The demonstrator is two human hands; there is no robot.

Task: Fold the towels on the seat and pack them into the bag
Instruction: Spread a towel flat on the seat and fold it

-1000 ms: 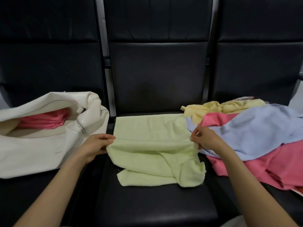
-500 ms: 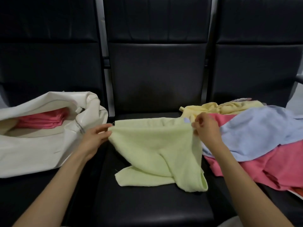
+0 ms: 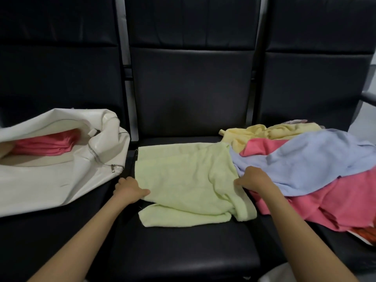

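Observation:
A pale green towel point(image 3: 183, 176) lies on the middle black seat point(image 3: 183, 251), its upper layer spread toward the backrest and a rumpled fold hanging at its near right. My left hand point(image 3: 128, 189) grips the towel's left edge. My right hand point(image 3: 253, 180) grips its right edge beside the towel pile. A white zip bag point(image 3: 50, 176) lies open on the left seat with a folded pink towel point(image 3: 46, 145) inside.
On the right seat a loose pile holds a blue towel point(image 3: 309, 161), a pink towel point(image 3: 335, 202) under it and a yellow towel point(image 3: 264, 133) behind. Black seat backs rise behind. An armrest point(image 3: 368, 97) shows at the far right.
Both hands lifted the green towel's top edge up, then came back down toward me; the towel's upper layer now lies flat toward the backrest and my hands hold its side edges lower down.

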